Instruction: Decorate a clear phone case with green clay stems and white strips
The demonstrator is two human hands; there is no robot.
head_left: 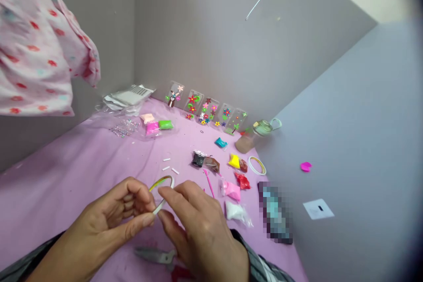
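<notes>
My left hand (109, 220) and my right hand (198, 229) meet low in the middle of the view, both pinching a thin curved strip (161, 189) that loops between the fingertips. The strip is white with a yellow-green edge. Below my hands lie scissors (157, 255) with grey blades on the purple cloth (82, 163). Just beyond my right hand a pink stick tool (209, 183) lies on the cloth.
Small bags of coloured clay lie scattered: pink (231, 190), white (235, 211), red (243, 180), yellow (234, 161), green (165, 124). Decorated clear cards (206, 110) lean on the back wall. A tape ring (257, 165) and a green teapot (264, 128) sit right. Patterned fabric (39, 44) hangs upper left.
</notes>
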